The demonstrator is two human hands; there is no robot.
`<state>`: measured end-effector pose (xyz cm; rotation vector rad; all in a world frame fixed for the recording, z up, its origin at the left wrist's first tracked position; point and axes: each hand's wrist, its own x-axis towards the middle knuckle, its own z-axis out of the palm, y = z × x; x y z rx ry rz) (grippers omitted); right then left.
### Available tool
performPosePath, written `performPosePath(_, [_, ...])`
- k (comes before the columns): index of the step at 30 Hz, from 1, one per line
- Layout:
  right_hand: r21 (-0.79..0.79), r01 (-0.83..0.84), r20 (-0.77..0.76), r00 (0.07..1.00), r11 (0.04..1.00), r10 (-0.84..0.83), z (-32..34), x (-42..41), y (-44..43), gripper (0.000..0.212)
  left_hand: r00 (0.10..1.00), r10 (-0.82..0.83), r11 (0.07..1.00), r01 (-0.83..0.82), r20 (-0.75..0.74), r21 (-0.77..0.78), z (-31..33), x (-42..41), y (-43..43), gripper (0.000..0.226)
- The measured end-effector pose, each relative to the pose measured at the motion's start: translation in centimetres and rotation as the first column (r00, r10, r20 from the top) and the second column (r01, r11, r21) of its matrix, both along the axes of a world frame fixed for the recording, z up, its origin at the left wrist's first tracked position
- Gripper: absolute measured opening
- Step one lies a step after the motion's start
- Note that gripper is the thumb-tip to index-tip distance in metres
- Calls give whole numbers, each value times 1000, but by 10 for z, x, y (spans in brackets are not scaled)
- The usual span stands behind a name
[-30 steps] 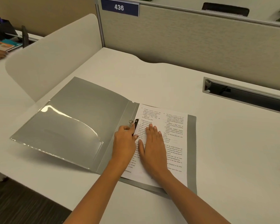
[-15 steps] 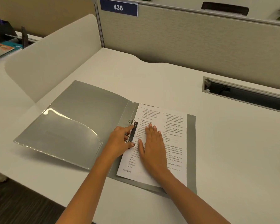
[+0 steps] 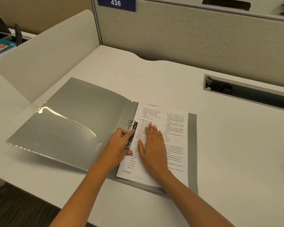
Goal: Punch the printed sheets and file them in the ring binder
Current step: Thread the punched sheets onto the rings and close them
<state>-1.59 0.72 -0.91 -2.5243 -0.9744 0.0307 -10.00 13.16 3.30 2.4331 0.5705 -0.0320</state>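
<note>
On desk [image 3: 220, 145]: one ring binder [image 3: 69, 122], one printed sheet [image 3: 170, 128], two hands.

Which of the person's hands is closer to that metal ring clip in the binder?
The left hand: its fingers rest on the ring mechanism itself. The right hand lies flat on the printed sheets, just to the right of the mechanism.

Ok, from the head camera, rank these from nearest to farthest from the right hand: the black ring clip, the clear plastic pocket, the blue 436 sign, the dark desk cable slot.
From the right hand, flat on the printed sheet:
1. Black ring clip, just left of it, under the left hand.
2. Clear plastic pocket, farther left on the open grey cover.
3. Dark desk cable slot, up to the right.
4. Blue 436 sign, top of the partition.
</note>
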Motion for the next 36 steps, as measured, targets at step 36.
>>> performPosePath(36, [30,2,24,1000,1000,-3,0,0,-3,65,993,35,977,-10,113,-214,9,8,14,95])
